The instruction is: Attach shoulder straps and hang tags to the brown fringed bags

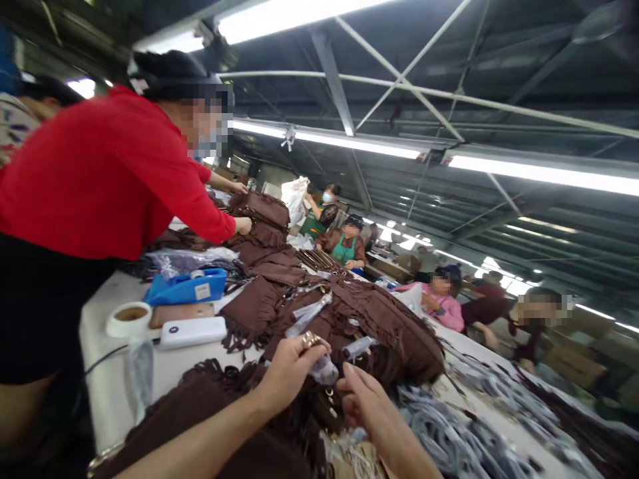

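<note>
My left hand [292,369] is closed, with a gold-coloured metal piece [310,339] at its fingers and crumpled clear plastic wrap [327,371] just below them. Close by on the right, my right hand [363,399] has its fingers curled inward near that wrap; what they hold, if anything, is hidden. Under and between both hands lie dark brown fringed bags [200,426] with small metal fittings. Beyond my fingertips a plastic-wrapped part [360,347] rests on a further heap of brown bags [389,319].
At left on the table [107,346] are a tape roll [128,319], a white power bank [194,332], a phone [180,314] and a blue bin [187,286]. Grey wrapped straps [449,426] lie at right. A person in red [114,173] leans over the bags; several others sit beyond.
</note>
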Available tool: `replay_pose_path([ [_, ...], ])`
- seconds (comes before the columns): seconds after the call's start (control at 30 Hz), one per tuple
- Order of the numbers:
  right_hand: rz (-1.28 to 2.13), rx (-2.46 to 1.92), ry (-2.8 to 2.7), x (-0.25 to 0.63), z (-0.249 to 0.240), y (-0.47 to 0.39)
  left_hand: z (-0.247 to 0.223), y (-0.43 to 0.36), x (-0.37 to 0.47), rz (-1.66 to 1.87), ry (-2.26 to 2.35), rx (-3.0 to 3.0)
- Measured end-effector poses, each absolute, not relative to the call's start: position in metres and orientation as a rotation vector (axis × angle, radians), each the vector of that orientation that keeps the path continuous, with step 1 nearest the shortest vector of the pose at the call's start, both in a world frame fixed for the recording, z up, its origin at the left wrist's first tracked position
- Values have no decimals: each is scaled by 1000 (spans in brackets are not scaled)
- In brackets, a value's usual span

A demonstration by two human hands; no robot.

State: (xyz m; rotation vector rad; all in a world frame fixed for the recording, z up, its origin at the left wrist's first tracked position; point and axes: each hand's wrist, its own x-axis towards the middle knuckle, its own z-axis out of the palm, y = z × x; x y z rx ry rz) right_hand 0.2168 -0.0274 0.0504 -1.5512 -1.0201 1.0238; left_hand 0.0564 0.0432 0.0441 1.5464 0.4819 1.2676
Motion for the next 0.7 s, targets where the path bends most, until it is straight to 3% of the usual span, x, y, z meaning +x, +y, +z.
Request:
replay_pose_path([
  [0.13,751,-1622,-1364,207,62,-31,44,72,41,1115,573,1381],
  [0.4,1352,-1653,-1432,168,101,-48,31,63,49,1096,509,1546],
  [0.7,1581,-1548,-1152,177,102,-37,34,49,55,1046,430,1650],
])
